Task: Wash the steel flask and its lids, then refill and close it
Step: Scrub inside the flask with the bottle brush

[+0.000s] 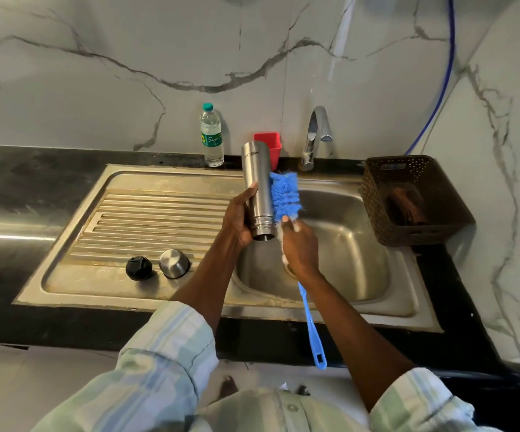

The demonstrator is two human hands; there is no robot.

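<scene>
Worktop of dark stone around a steel sink, tap behind. Basket at the right. Flask above the basin edge, gripped round the body by the left hand, long axis tilted, base up and away, open mouth down toward the body. Brush gripped near its bristles by the right hand, blue head against the flask's right side, handle trailing back. Brush nearer the mouth than the lids. Water bottle, label reading partly "Sign". Red cup. Steel lid and black lid side by side on the drainer. Writing on the flask inverted, unreadable.
</scene>
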